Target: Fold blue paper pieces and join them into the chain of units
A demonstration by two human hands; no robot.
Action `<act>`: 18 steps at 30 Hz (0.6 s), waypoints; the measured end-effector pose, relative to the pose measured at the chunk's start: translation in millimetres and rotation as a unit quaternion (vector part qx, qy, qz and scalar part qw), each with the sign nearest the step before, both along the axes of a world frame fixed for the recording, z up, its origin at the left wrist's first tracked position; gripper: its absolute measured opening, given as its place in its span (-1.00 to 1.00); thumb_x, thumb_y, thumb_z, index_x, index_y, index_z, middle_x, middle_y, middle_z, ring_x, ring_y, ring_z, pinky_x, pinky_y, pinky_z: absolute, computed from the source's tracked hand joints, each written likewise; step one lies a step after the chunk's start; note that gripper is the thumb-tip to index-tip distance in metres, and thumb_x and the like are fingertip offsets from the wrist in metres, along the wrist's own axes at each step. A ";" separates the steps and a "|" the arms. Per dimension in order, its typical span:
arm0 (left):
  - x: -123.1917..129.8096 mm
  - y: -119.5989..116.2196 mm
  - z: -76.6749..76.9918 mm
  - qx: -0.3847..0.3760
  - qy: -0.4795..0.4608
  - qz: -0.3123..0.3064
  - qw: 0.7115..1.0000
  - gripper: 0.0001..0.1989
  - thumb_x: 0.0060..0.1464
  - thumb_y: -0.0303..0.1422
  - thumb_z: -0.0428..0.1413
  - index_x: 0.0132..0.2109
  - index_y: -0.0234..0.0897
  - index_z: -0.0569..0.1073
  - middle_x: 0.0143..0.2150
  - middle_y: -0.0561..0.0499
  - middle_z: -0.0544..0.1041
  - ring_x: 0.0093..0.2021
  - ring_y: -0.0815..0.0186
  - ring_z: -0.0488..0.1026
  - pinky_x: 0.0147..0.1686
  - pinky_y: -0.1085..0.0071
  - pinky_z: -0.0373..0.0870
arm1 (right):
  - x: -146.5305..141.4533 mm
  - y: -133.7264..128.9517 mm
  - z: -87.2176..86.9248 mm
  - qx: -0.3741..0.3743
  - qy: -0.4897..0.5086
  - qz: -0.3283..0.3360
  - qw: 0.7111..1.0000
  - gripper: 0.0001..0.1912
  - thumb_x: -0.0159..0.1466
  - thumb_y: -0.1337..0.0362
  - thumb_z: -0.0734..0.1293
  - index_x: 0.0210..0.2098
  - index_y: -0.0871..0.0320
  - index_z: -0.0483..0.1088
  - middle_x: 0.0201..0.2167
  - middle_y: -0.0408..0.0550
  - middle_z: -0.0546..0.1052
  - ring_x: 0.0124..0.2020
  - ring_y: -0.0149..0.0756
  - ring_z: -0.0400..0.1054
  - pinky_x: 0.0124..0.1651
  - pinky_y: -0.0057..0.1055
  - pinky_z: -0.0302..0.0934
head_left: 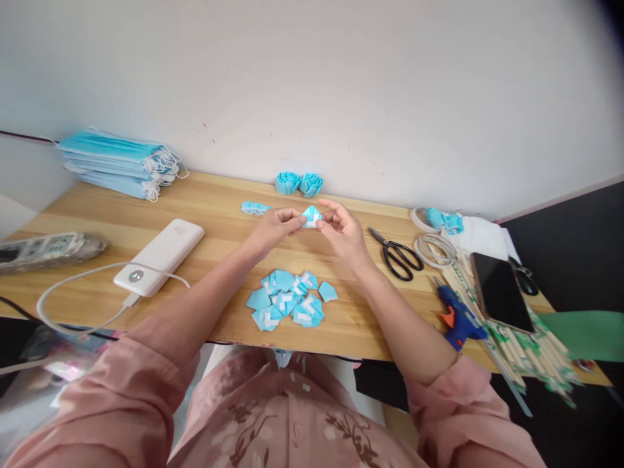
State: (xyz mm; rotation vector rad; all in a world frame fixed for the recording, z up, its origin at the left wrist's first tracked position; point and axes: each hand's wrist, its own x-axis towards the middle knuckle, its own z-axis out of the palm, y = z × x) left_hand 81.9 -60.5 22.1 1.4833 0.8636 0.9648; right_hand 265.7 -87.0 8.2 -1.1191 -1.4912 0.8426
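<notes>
Between my two hands a small folded blue piece with white tape strips is held above the middle of the table. My left hand pinches its left edge, and my right hand pinches its right edge with the index finger raised. Closer to me lies a loose pile of similar folded blue pieces, several of them with white tape on top. Beyond my hands, two blue rosettes sit against the wall. A flat row of blue folded pieces lies just left of my left hand.
At the left are a stack of blue face masks, a white power bank with its cable, and a plastic-wrapped object. Rightward lie black-handled scissors, tape rolls, a blue glue gun, a phone and wrapped chopsticks.
</notes>
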 end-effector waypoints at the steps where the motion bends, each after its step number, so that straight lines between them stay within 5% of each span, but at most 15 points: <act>1: -0.3 0.5 -0.7 -0.001 0.004 0.000 1.000 -0.69 -0.05 -0.13 0.20 -0.48 -0.29 0.37 -0.53 0.10 0.33 -0.47 0.44 0.22 -0.40 0.44 0.17 | 0.4 0.1 0.1 0.004 -0.001 -0.002 1.000 -0.54 0.21 0.19 0.37 0.10 0.07 0.38 -0.33 -0.15 0.52 -0.27 -0.31 0.42 -0.13 -0.33 0.35; 9: 0.7 1.4 -4.0 0.008 0.024 -0.013 1.000 -0.75 -0.09 -0.21 0.22 -0.42 -0.31 0.41 -0.49 0.11 0.36 -0.45 0.44 0.24 -0.39 0.45 0.15 | 0.3 -4.3 4.2 0.056 -0.064 -0.062 0.994 -0.64 0.28 0.19 0.31 0.06 0.06 0.39 -0.28 -0.13 0.56 -0.26 -0.31 0.44 -0.14 -0.34 0.35; 13: 0.7 0.5 -0.3 0.001 0.007 0.021 1.000 -0.78 -0.09 -0.24 0.21 -0.43 -0.31 0.40 -0.50 0.12 0.35 -0.46 0.45 0.23 -0.40 0.46 0.15 | -3.8 -14.2 12.3 0.173 -0.236 -0.150 0.944 -0.88 0.33 0.22 0.29 -0.23 0.08 0.46 -0.30 -0.05 0.59 -0.23 -0.23 0.45 -0.09 -0.26 0.30; 18: 1.8 -0.4 -0.5 0.017 0.003 0.033 0.999 -0.75 -0.09 -0.22 0.20 -0.46 -0.29 0.34 -0.51 0.12 0.32 -0.45 0.45 0.21 -0.40 0.45 0.14 | -7.8 -18.2 10.2 0.235 -0.356 -0.134 0.895 -0.83 0.38 0.26 0.25 -0.27 0.07 0.49 -0.32 -0.04 0.61 -0.23 -0.20 0.44 -0.13 -0.27 0.25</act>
